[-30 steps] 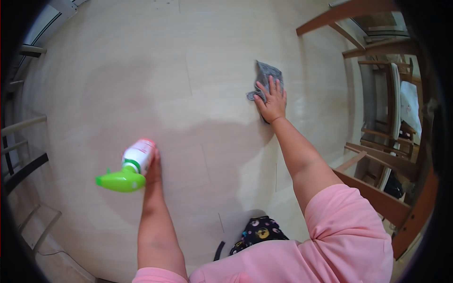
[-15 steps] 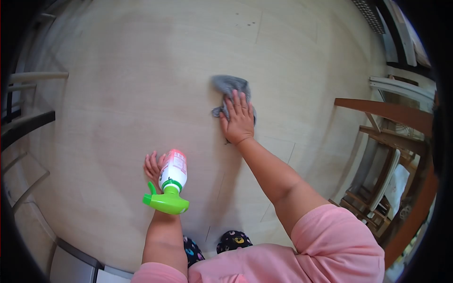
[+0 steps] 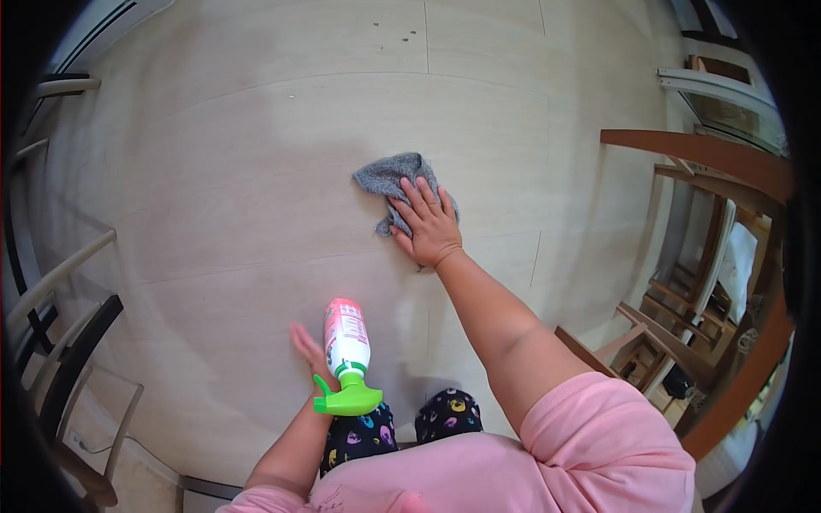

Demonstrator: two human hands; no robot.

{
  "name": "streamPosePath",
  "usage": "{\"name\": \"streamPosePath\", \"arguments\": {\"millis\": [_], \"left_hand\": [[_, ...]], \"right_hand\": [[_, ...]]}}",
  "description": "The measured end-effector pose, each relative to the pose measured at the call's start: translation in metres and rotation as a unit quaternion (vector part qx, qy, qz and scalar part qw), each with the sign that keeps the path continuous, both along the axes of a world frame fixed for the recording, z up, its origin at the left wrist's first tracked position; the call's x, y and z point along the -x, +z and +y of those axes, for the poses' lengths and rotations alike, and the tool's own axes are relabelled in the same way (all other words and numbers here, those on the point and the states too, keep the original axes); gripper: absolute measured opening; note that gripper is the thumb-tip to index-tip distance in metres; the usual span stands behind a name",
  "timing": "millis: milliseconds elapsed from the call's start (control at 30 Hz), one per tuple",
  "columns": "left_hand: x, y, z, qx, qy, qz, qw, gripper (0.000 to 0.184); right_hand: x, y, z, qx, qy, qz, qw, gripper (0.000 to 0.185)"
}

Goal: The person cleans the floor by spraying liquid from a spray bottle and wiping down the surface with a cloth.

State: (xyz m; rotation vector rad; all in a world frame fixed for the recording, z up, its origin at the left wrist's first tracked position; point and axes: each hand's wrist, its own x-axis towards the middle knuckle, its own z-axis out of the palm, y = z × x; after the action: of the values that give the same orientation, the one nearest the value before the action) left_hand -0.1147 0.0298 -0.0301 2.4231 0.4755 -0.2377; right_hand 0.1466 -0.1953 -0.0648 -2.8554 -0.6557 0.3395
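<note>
My right hand (image 3: 428,224) lies flat with its fingers spread on a grey cloth (image 3: 385,176), pressing it against the pale floor (image 3: 214,205). Part of the cloth bunches under the palm and beside the thumb. Lower down and to the left, a white and pink spray bottle (image 3: 346,333) with a green trigger head appears to stand upright. My left hand (image 3: 310,349) is just left of the bottle, slightly blurred, its fingers stretched out. The bottle hides part of this hand and the wrist, so any contact between them is unclear.
Chair frames (image 3: 64,269) line the left side. Brown wooden furniture (image 3: 693,154) runs along the right, with a white cloth (image 3: 737,265) among its parts. Small dark specks (image 3: 405,39) lie on the far floor. My knees (image 3: 449,413) are near the bottom edge.
The view has shifted. My right hand and the cloth have moved left over the floor. My left hand, earlier around the bottle, now has its fingers extended beside it.
</note>
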Motion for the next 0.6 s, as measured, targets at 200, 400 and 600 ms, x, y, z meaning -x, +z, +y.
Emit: {"name": "streamPosePath", "arguments": {"millis": [200, 400, 600], "left_hand": [[-0.031, 0.073, -0.002, 0.1, -0.044, -0.171, 0.979, 0.126], [-0.053, 0.065, -0.016, 0.13, -0.019, -0.206, 0.97, 0.1], [-0.045, 0.052, -0.027, 0.171, 0.058, -0.251, 0.951, 0.086]], "right_hand": [[0.005, 0.001, -0.005, -0.004, -0.01, 0.005, 1.0, 0.054], [0.005, 0.001, -0.003, -0.006, -0.004, -0.037, 0.999, 0.054], [0.018, -0.003, -0.001, -0.008, 0.01, -0.093, 0.996, 0.053]]}}
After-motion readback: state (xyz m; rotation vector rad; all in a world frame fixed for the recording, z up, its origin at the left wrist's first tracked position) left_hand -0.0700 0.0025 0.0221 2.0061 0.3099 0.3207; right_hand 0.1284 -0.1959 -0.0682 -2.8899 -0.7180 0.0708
